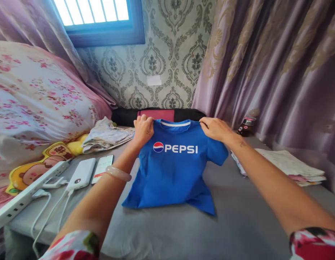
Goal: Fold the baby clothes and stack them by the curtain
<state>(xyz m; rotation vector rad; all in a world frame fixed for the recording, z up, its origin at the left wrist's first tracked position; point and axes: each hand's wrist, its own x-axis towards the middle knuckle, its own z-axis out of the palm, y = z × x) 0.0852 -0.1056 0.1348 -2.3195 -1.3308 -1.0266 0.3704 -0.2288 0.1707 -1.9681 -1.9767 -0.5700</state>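
Note:
A blue T-shirt with a white "PEPSI" print and a round red, white and blue logo faces me in the middle of the view. My left hand is closed on its left shoulder, and my right hand pinches the right shoulder. Between them the collar is drawn wide, with its white inner band showing. The shirt's lower part hangs down to the grey surface, its hem uneven. The left sleeve is mostly hidden behind my left hand; the right sleeve droops outward.
Folded cloths lie at the left and right. On the left are a power strip, a white power bank with cables, a phone and a yellow cartoon cushion. A dark jar stands at the back right.

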